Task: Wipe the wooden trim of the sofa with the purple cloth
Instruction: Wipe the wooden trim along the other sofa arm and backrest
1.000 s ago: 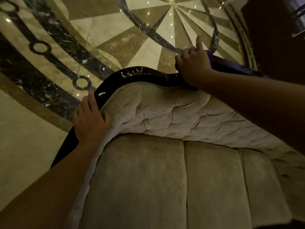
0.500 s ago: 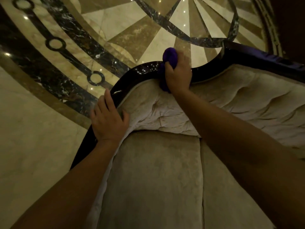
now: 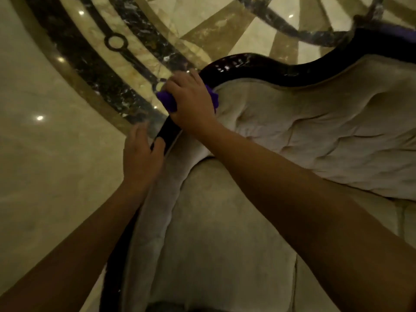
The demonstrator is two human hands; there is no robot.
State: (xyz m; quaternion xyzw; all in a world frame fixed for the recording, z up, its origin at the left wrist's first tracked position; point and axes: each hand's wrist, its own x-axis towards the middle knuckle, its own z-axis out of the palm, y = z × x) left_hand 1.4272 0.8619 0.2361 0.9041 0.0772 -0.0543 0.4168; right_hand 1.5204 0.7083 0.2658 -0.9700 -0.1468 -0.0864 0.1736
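The sofa's dark glossy wooden trim curves along the top of the tufted beige backrest and down the left side. My right hand presses the purple cloth onto the trim at the left bend; the cloth shows on both sides of the hand. My left hand rests just below on the trim's lower stretch, with its fingers on the outer side and its thumb across the wood, holding no object.
The beige seat cushions fill the lower middle. A polished marble floor with dark inlaid bands and rings lies behind and to the left of the sofa.
My right hand has slid the cloth leftward and down along the trim, from the crest to the left bend. My left hand stays on the lower trim, now close to my right.
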